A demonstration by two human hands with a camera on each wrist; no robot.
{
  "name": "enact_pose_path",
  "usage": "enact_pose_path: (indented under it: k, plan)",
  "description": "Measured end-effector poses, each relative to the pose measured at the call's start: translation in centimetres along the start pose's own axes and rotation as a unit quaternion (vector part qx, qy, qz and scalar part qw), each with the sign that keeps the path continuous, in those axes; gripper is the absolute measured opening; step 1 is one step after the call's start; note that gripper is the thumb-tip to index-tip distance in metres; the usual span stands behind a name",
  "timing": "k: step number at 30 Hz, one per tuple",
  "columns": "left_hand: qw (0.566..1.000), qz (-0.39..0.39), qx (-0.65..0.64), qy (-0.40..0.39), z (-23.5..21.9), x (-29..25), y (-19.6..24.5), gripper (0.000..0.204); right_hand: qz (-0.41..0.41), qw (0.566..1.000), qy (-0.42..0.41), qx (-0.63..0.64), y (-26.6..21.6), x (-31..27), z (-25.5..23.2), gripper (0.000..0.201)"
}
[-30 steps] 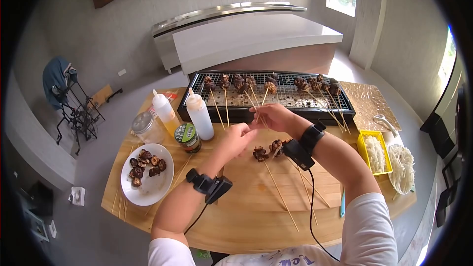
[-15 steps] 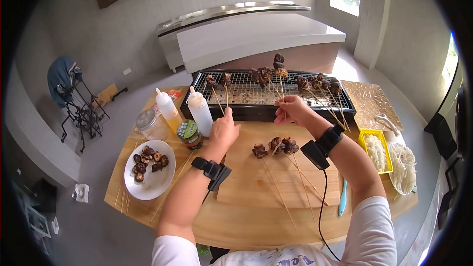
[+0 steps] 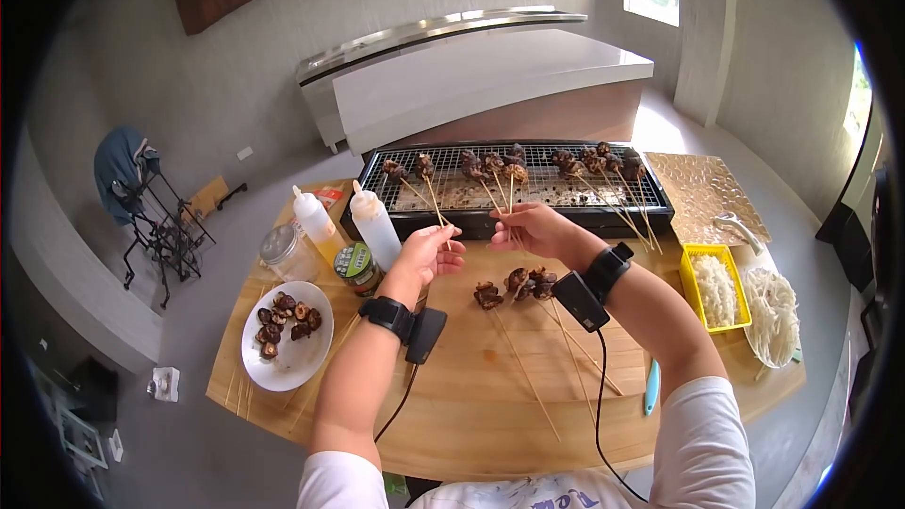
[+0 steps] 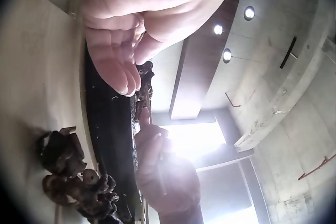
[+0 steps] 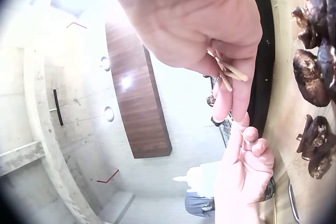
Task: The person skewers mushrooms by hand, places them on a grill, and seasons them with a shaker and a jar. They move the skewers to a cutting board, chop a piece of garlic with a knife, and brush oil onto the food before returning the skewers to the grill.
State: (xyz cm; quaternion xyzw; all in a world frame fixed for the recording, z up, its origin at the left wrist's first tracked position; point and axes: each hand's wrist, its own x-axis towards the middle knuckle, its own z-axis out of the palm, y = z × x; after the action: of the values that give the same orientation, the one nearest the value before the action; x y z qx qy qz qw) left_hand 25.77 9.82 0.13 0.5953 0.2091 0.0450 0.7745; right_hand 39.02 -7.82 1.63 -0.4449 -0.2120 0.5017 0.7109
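Note:
My left hand [image 3: 429, 254] pinches the lower ends of two skewers whose dark mushroom pieces [image 3: 425, 166] lie at the grill's left part. To its right, my right hand [image 3: 539, 229] holds several skewer sticks between thumb and fingers; their mushrooms [image 3: 515, 172] are over the middle of the grill [image 3: 556, 198]. Stick ends [image 5: 239, 73] poke out of the right hand [image 5: 210, 29] in the right wrist view. Curled fingers of the left hand [image 4: 152, 8] hide most of its grip in the left wrist view. Between the hands there is a small gap.
Mushroom skewers [image 3: 488, 295] lie on the wooden board [image 3: 452, 358] before the hands. Squeeze bottles [image 3: 377, 229], a green-lidded jar [image 3: 356, 264] and a plate of mushrooms [image 3: 311, 353] stand left. Right are a yellow basket [image 3: 744, 306], white strands [image 3: 771, 320] and a turquoise-handled tool [image 3: 651, 386].
The hands, close together a second ago, moved apart, then nearer again. Skewers in the right hand tipped up, then came down to the grill. The left-hand sticks now slant further right.

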Motion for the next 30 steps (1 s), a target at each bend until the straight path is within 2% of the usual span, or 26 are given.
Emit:
enact_pose_path:
  k: [1, 7, 11, 13, 14, 19, 21, 22, 26, 28, 30]
  plan:
    - [1.000, -0.031, 0.003, -0.003, 0.0, -0.1, 0.3, 0.022, -0.006, 1.000, 0.010, 0.004, 0.1, 0.0, 0.1, 0.012]
    - [0.999, -0.048, -0.012, -0.007, -0.9, 2.0, -0.2, 0.027, -0.022, 0.999, 0.034, -0.007, 0.5, 0.5, 0.6, 0.012]
    - [1.000, -0.025, 0.006, 0.016, -0.4, 2.4, 0.0, 0.028, -0.029, 0.998, 0.040, -0.037, 0.4, 0.5, 0.7, 0.014]
    - [0.994, 0.059, 0.082, 0.049, 0.5, 1.1, 0.4, 0.030, -0.027, 0.998, 0.053, -0.035, 0.6, 0.8, 0.4, 0.014]
    - [0.992, 0.070, 0.098, 0.047, 1.0, 0.4, 0.6, 0.026, -0.031, 0.997, 0.069, -0.023, 0.7, 0.8, 0.4, 0.014]
    - [0.986, 0.053, 0.151, 0.048, 2.1, -1.7, 0.4, 0.024, -0.050, 0.994, 0.090, -0.025, 0.9, 1.0, 0.9, 0.013]
    - [0.985, 0.017, 0.171, -0.022, 1.9, -1.4, -0.3, 0.025, -0.046, 0.995, 0.086, -0.022, 1.0, 1.3, 0.9, 0.013]
    - [0.983, 0.003, 0.181, -0.019, 1.9, -1.3, -0.5, 0.025, -0.033, 0.995, 0.082, -0.035, 1.3, 1.6, 0.9, 0.012]
    - [0.978, 0.011, 0.207, -0.002, 2.1, -1.1, -0.8, 0.024, -0.009, 0.996, 0.074, -0.059, 1.4, 1.5, 1.0, 0.014]
    - [0.971, 0.056, 0.229, 0.026, 2.3, -1.1, -0.8, 0.021, -0.004, 0.996, 0.071, -0.057, 1.4, 1.3, 1.1, 0.014]
    - [0.981, 0.056, 0.183, 0.002, 2.3, -0.8, -0.9, 0.020, 0.006, 0.994, 0.082, -0.065, 1.2, 1.1, 1.2, 0.013]
